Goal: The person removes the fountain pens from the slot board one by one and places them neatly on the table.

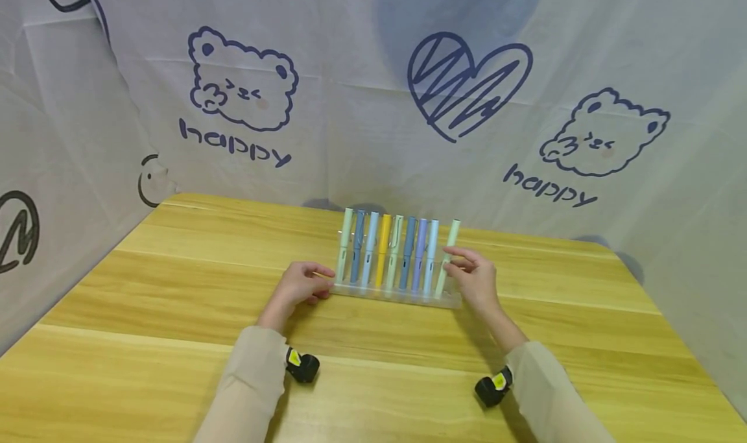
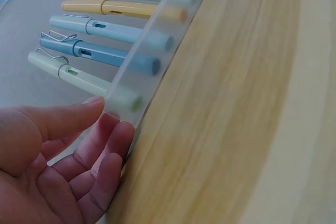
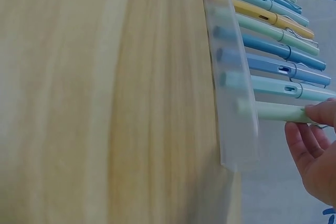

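On the light wooden surface (image 1: 175, 313), near its far edge, stands a long clear plastic pen rack (image 1: 397, 295) with a row of nine pens standing upright in it, side by side. From the person's left to right the colours are pale green, grey-blue, light blue, yellow, pale green, blue, lilac, light blue and again pale green. The right hand (image 1: 475, 277) pinches the pale green pen at the right end of the row (image 1: 448, 258) between thumb and fingers, at about the middle of the barrel; this pen leans a little to the right while its lower end sits in the last hole of the rack. From the right wrist view the fingertips (image 3: 323, 113) lie on the barrel of the same pen (image 3: 281, 112), just above the frosted strip of the rack (image 3: 231, 77). The left hand (image 1: 300, 284) rests at the left end of the rack, its fingers relaxed and only slightly bent, holding nothing; in the left wrist view the fingertips (image 2: 118, 135) touch the end of the rack (image 2: 152, 51), just beside the first pale green pen (image 2: 84, 77). Behind the surface hangs a white cloth backdrop (image 1: 373, 93) printed with dark blue bears, a heart and the word "happy". Both arms wear beige sleeves (image 1: 251, 384).
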{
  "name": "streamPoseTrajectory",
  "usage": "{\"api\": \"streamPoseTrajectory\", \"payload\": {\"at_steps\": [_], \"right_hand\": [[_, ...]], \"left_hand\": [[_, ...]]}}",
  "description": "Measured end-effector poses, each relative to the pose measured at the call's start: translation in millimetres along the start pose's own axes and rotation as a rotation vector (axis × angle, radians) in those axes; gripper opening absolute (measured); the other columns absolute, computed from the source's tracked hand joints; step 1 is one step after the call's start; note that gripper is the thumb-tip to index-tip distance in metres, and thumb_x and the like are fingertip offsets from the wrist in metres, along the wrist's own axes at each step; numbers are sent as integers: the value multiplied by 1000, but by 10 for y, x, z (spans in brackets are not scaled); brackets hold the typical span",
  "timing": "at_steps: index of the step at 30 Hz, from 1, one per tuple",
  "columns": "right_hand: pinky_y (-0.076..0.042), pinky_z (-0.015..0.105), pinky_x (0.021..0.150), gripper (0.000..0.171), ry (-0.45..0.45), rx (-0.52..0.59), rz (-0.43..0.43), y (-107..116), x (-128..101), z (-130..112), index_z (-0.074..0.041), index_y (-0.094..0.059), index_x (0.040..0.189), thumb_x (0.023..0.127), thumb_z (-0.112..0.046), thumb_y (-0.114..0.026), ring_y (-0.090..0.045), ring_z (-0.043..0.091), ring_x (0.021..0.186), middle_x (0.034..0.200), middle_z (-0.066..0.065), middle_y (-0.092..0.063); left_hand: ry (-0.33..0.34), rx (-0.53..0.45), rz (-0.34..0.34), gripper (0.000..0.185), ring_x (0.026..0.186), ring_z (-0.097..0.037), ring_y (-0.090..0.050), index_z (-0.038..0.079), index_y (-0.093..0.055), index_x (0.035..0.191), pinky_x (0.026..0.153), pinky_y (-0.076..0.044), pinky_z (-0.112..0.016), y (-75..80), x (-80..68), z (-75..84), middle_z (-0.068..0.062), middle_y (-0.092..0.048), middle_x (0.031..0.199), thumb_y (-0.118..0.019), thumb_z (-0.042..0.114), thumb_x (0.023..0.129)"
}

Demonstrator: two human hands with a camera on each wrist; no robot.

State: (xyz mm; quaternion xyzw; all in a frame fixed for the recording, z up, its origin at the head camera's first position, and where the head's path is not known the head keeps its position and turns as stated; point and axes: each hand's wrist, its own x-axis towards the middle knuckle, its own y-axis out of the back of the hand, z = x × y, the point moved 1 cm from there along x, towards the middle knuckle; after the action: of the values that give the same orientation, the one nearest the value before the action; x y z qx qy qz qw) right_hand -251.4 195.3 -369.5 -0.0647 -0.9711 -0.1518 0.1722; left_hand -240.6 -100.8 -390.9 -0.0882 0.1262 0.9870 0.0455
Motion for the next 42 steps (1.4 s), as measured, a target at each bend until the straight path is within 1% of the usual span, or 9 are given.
{"api": "streamPoseTrajectory", "payload": {"at_steps": [4, 6, 8, 12, 14, 22, 24, 36, 42], "right_hand": [[-49, 19, 59, 24, 71, 19, 14, 2, 0, -8, 12, -62, 97, 74, 17, -60, -57, 0, 65, 95, 26, -57], [-48, 16, 59, 23, 112, 39, 25, 4, 9, -17, 13, -62, 96, 73, 18, -60, -57, 1, 66, 91, 19, -59], [-47, 14, 60, 23, 143, 50, 29, 15, 23, -34, 13, -62, 96, 73, 18, -61, -56, 0, 67, 89, 16, -58], [-47, 14, 64, 24, 154, 50, 27, 56, 50, -84, 13, -61, 98, 74, 17, -60, -57, 1, 69, 94, 18, -57], [-47, 14, 65, 24, 139, 41, 26, 80, 57, -108, 14, -60, 99, 75, 17, -59, -57, 2, 71, 99, 22, -55], [-48, 16, 65, 26, 140, 51, 62, 190, 75, -143, 16, -59, 100, 74, 18, -59, -57, 3, 71, 97, 17, -55], [-48, 17, 66, 26, 140, 43, 60, 225, 83, -145, 16, -59, 100, 75, 18, -59, -59, 7, 73, 98, 17, -55], [-50, 19, 63, 33, 14, -6, 1, 430, 134, -85, 15, -55, 109, 76, 18, -57, -55, 0, 68, 96, 33, -54], [-52, 26, 61, 37, -19, -31, -51, 479, 144, 9, 15, -52, 113, 76, 18, -58, -56, 0, 67, 101, 35, -53]], "left_hand": [[-3, 0, 0, 22, 58, -11, -58, -8, -61, 100, 50, -45, -24, -2, 4, 3, -5, -62, 67, -62, 2, 80], [-4, 2, -1, 22, 58, -11, -58, -8, -61, 100, 50, -45, -24, 0, 7, 0, -5, -62, 68, -62, 2, 80], [-5, 6, -1, 21, 58, -11, -58, -8, -61, 100, 51, -45, -25, 0, 4, -1, -5, -62, 68, -62, 2, 80], [-4, 11, 1, 20, 58, -12, -58, -8, -61, 99, 51, -45, -25, -1, 1, -4, -5, -62, 69, -61, 1, 81], [-2, 10, 1, 20, 58, -12, -58, -7, -61, 99, 51, -45, -25, -3, -1, -4, -5, -62, 69, -61, 1, 81], [4, 5, -6, 22, 60, -12, -58, -7, -61, 100, 52, -46, -26, 0, -8, 7, -6, -62, 70, -62, 3, 81], [2, 1, -7, 22, 60, -12, -58, -7, -61, 101, 52, -46, -26, 2, -10, 8, -6, -63, 71, -62, 3, 81], [19, 4, -7, 22, 61, -13, -58, -6, -61, 101, 52, -46, -25, 11, 1, 7, -7, -63, 72, -61, 3, 81], [16, 8, -5, 21, 61, -13, -58, -6, -61, 101, 53, -46, -26, 5, 6, 1, -6, -62, 70, -61, 2, 82]]}}
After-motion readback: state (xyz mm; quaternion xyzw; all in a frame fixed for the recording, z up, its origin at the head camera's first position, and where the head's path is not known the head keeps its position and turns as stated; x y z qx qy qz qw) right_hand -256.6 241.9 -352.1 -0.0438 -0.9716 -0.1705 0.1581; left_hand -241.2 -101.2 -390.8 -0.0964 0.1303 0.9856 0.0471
